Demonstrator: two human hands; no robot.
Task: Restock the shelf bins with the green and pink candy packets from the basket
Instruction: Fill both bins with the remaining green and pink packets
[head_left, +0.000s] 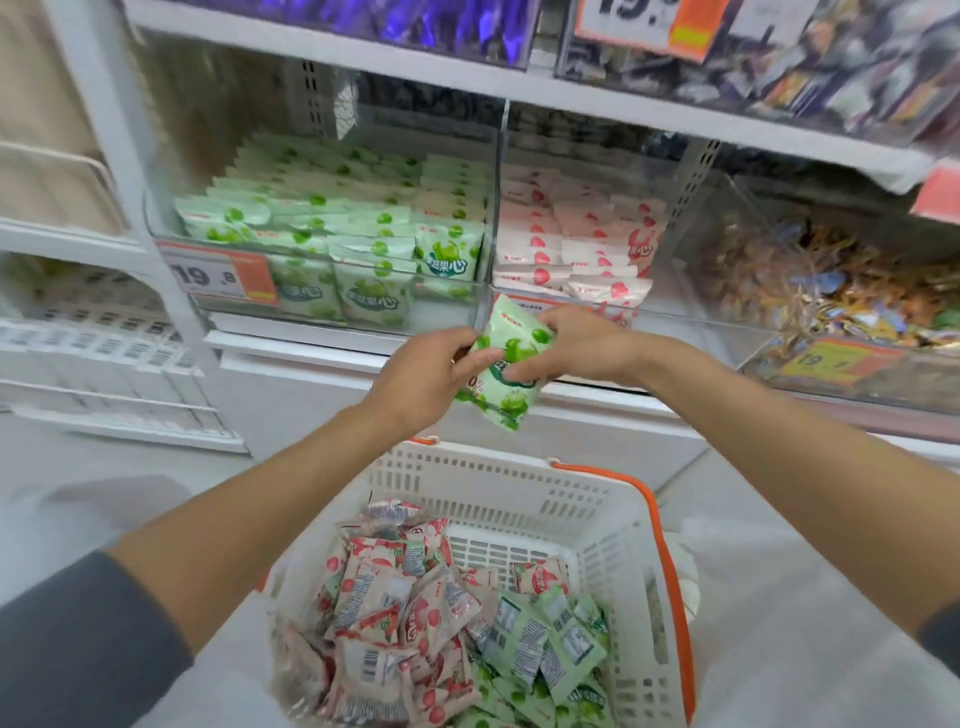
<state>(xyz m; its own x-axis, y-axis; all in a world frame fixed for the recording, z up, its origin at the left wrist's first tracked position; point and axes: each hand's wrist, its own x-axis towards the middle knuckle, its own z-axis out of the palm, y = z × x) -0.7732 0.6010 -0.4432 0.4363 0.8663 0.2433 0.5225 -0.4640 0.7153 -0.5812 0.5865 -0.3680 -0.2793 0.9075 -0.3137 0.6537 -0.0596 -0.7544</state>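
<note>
From the head view, both hands meet in front of the shelf, above the basket (519, 470). The left hand (421, 376) and the right hand (579, 343) each curl their fingers round a green packet (511, 325), pinching it from opposite sides. It may be a small stack rather than one, as the frame is blurred there.

The packet hangs in the air, below the divider between the green bin (441, 312) and the pink bin (665, 301), touching neither. Its long axis runs nearly up and down, tilted a little, with the sealed top edge toward the bins and the printed face toward the camera.

To do this step well, I judge it should travel up and left into the green bin, kept face-forward and upright to match the rows already standing there, then slid behind the front lip. More pink packets (395, 597) and green packets (545, 639) lie in the basket.
</note>
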